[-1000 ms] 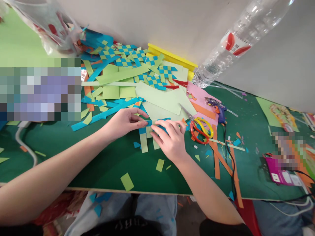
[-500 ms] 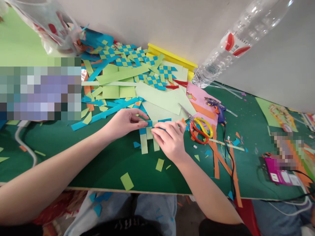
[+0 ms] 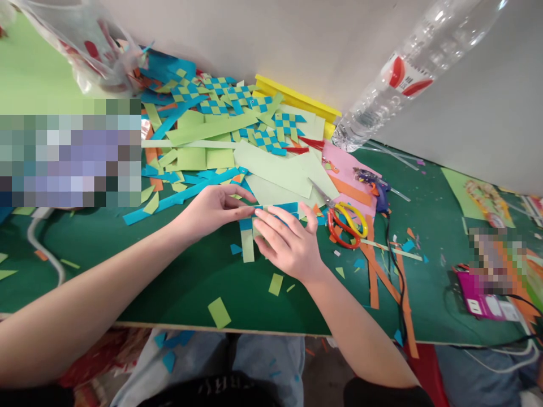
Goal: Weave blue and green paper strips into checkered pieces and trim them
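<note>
A small piece of interlaced blue and pale green paper strips lies between my hands over the green table. My left hand pinches its upper left edge between thumb and fingers. Across the piece lies my right hand, its fingers spread and flat, fingertips near the left thumb. A blue strip shows just beyond the right fingers. Much of the weave is hidden under the right hand.
Red and yellow scissors lie right of my hands. Behind are pale green sheets and woven blue-green pieces. A plastic bottle leans at the wall. A purple glue gun, its black cable and orange strips are at right.
My right hand has shifted slightly left, with its fingers reaching further over the woven piece and covering more of it. My left hand has barely moved.
</note>
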`<control>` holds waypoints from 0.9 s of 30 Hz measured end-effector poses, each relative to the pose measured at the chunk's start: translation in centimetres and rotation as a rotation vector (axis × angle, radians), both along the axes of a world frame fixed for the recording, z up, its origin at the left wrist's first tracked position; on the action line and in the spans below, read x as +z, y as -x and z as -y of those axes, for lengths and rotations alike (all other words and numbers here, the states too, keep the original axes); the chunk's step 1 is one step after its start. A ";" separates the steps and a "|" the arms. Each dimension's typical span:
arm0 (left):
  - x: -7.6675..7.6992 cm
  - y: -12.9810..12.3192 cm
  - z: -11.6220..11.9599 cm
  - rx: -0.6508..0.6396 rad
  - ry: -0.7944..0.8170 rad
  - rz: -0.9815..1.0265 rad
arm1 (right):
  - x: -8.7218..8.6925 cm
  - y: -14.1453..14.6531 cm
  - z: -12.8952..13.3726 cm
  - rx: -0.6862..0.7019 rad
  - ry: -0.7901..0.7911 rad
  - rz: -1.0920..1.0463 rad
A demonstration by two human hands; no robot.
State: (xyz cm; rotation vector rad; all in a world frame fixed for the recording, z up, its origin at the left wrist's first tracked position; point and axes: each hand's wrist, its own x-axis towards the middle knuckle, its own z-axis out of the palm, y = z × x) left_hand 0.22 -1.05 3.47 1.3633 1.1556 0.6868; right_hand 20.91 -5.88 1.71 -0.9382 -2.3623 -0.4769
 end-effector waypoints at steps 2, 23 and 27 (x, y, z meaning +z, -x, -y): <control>0.1 -0.1 0.0 0.019 0.016 0.009 | -0.1 0.0 -0.1 -0.011 -0.011 -0.002; 0.2 0.0 0.1 0.005 0.097 0.124 | -0.2 -0.1 0.1 0.041 -0.047 -0.054; 0.3 0.0 0.2 -0.006 0.100 0.144 | 0.3 -0.1 0.1 0.069 -0.072 -0.058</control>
